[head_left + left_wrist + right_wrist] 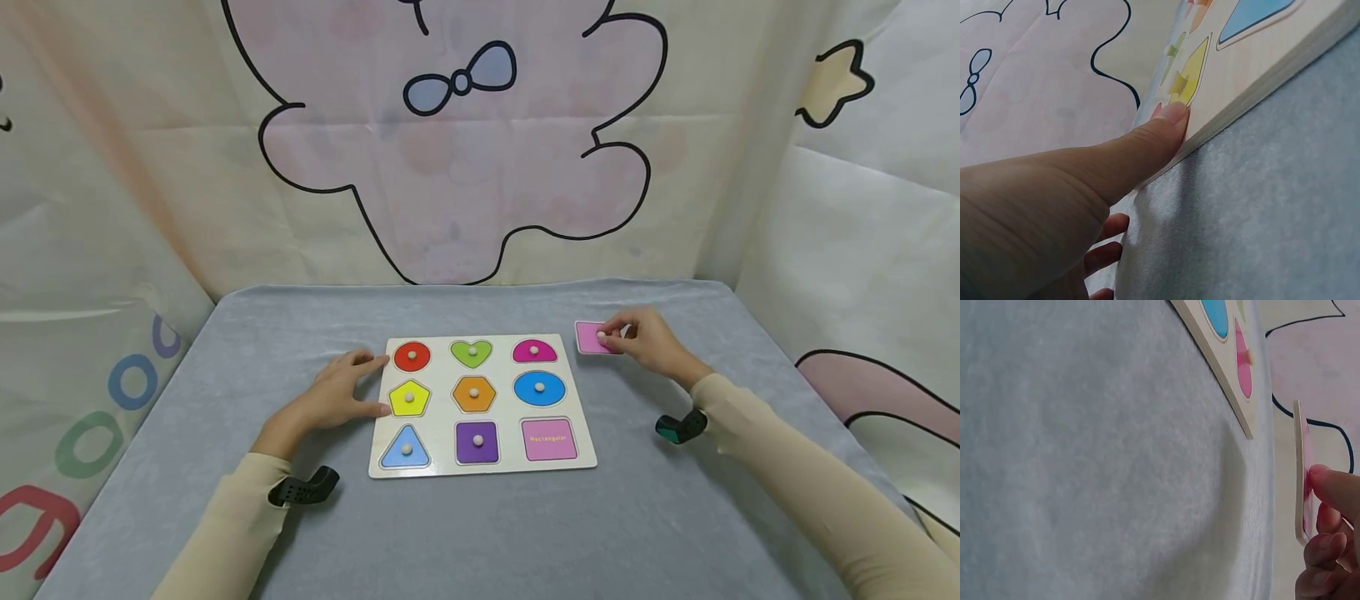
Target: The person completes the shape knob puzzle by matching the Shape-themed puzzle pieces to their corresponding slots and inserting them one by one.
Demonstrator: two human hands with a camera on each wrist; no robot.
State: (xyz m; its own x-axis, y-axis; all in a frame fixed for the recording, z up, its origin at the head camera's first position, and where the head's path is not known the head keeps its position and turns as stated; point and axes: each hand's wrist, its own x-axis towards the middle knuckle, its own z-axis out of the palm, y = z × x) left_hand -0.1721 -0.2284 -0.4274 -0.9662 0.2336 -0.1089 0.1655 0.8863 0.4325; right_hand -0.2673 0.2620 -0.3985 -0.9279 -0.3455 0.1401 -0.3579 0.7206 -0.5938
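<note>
A white wooden shape puzzle board [442, 446] lies mid-table. In the head view my left hand [333, 393] is spread at its left edge. The left wrist view shows the thumb [1147, 140] resting on the board's edge near the yellow pentagon [1194, 72], other fingers beside the edge. My right hand [651, 343] pinches a pink rectangle piece [587, 337] by its knob, beyond the board's upper right corner. In the right wrist view this piece [1299, 475] is held up off the cloth. At the board's lower right, a pink rectangular recess [550, 450] shows printed lettering.
Knobbed pieces sit in the other recesses, among them a red circle [412, 357], blue oval [539, 388] and purple square [476, 454]. Grey cloth [480, 533] covers the table. Printed curtains [465, 200] hang behind and at both sides.
</note>
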